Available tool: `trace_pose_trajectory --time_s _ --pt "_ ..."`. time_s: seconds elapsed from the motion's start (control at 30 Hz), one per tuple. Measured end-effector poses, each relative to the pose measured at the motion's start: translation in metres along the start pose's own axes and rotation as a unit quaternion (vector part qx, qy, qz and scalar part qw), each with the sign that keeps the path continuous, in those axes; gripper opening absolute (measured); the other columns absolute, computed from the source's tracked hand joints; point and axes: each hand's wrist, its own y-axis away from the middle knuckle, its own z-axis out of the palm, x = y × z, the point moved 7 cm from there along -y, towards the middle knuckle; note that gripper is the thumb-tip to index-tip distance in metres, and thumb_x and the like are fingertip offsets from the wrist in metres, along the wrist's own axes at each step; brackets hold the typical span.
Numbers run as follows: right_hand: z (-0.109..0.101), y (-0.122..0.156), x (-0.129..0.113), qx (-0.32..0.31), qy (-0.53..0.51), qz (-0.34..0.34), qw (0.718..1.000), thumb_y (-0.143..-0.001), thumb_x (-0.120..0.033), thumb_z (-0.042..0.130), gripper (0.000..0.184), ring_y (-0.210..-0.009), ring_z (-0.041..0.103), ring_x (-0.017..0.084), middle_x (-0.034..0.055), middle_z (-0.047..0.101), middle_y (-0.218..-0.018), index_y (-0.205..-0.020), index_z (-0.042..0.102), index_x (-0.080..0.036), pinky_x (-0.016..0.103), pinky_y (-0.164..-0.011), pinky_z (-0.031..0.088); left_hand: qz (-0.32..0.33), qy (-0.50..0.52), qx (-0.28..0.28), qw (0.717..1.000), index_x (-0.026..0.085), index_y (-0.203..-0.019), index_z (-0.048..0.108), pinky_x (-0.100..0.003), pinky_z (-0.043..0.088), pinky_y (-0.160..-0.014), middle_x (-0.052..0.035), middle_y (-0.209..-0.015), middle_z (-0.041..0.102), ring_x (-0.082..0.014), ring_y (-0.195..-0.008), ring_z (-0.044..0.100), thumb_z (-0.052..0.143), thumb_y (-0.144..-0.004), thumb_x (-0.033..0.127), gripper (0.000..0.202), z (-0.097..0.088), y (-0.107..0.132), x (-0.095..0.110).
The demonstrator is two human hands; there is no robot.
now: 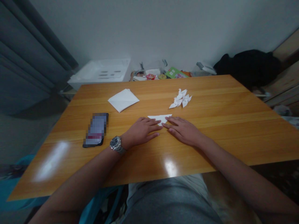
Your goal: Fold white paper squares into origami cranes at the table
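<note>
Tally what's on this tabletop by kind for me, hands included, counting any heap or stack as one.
Hands: 2 (left hand, right hand)
Folded paper piece under the fingers: 1
Heap of small folded paper shapes: 1
Flat white paper, layers unclear: 1
Phone: 1
Total: 6

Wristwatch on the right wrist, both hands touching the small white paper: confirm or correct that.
The wrist is wrong: the head view shows the wristwatch on the left wrist. The left hand and right hand do touch the small white paper.
</note>
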Motion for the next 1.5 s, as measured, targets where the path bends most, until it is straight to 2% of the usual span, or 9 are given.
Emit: trace_pose_trajectory --time_s 0.17,0.4,0.6,0.73,0.93,1.17,1.3,1.5 --pt "-0.001 0.0 0.001 0.003 0.003 0.003 1.0 -0.107 -0.041 0.038 0.048 -0.14 0.05 0.028 0.011 0.055 -0.151 -0.151 0.05 -0.023 0.05 -0.114 0.043 0.006 -0.007 0.004 1.0 0.031 -0.14 0.058 -0.045 0.034 -0.111 -0.0033 -0.154 0.052 -0.0259 -0.135 0.051 0.037 -0.106 0.054 0.046 0.001 0.0 0.001" --pt "0.005 0.0 0.003 0.004 0.027 -0.005 1.0 -0.107 -0.042 0.039 0.051 -0.15 0.036 0.028 0.0126 0.039 -0.163 -0.154 0.045 -0.022 0.053 -0.12 0.034 0.004 -0.014 0.003 1.0 0.029 -0.143 0.055 -0.045 0.031 -0.112 -0.0037 -0.157 0.049 -0.0269 -0.137 0.049 0.036 -0.106 0.054 0.048 0.004 0.001 0.0" --pt "0.008 0.0 0.003 -0.005 0.038 0.004 0.999 -0.107 -0.044 0.038 0.052 -0.15 0.037 0.028 0.0141 0.043 -0.16 -0.152 0.048 -0.02 0.051 -0.12 0.034 0.001 -0.014 0.002 1.0 0.03 -0.15 0.048 -0.044 0.031 -0.112 -0.0029 -0.157 0.048 -0.027 -0.137 0.048 0.036 -0.106 0.055 0.053 0.004 0.001 0.0" --pt "0.004 0.001 -0.001 -0.001 0.045 -0.003 0.999 -0.107 -0.044 0.041 0.051 -0.149 0.038 0.028 0.0117 0.043 -0.161 -0.155 0.043 -0.028 0.053 -0.119 0.035 -0.001 -0.014 0.005 1.0 0.029 -0.149 0.05 -0.044 0.032 -0.11 -0.0039 -0.155 0.051 -0.0271 -0.134 0.051 0.036 -0.106 0.055 0.052 0.003 0.0 0.001" --pt "0.002 0.001 -0.003 -0.007 0.053 0.0 0.999 -0.106 -0.046 0.04 0.049 -0.148 0.038 0.03 0.0123 0.044 -0.16 -0.151 0.049 -0.028 0.054 -0.118 0.036 -0.002 -0.005 0.011 1.0 0.03 -0.151 0.047 -0.044 0.032 -0.111 -0.0039 -0.156 0.049 -0.0267 -0.136 0.049 0.037 -0.105 0.056 0.053 0.004 0.001 0.0" --pt "0.0 0.001 -0.004 0.004 0.053 0.001 0.999 -0.106 -0.046 0.042 0.049 -0.148 0.039 0.03 0.0113 0.044 -0.16 -0.152 0.049 -0.03 0.054 -0.117 0.038 0.0 -0.009 0.013 1.0 0.031 -0.145 0.053 -0.044 0.033 -0.111 -0.0038 -0.156 0.05 -0.0266 -0.135 0.05 0.037 -0.106 0.054 0.049 0.003 0.001 0.0" --pt "-0.005 0.0 0.002 0.021 0.059 0.042 0.997 -0.107 -0.041 0.039 0.044 -0.142 0.046 0.03 0.0112 0.046 -0.158 -0.146 0.058 -0.029 0.051 -0.113 0.043 -0.003 -0.01 0.01 1.0 0.031 -0.144 0.055 -0.045 0.033 -0.11 -0.0027 -0.155 0.05 -0.0266 -0.135 0.05 0.037 -0.106 0.054 0.048 0.003 0.0 0.0" --pt "-0.013 0.001 0.016 0.072 0.055 0.102 0.991 -0.107 -0.035 0.036 0.045 -0.13 0.055 0.032 0.0147 0.058 -0.144 -0.138 0.065 -0.02 0.051 -0.106 0.05 -0.003 -0.003 0.01 1.0 0.032 -0.142 0.057 -0.045 0.034 -0.11 -0.0022 -0.155 0.051 -0.026 -0.135 0.05 0.04 -0.105 0.052 0.045 0.002 -0.001 0.0"
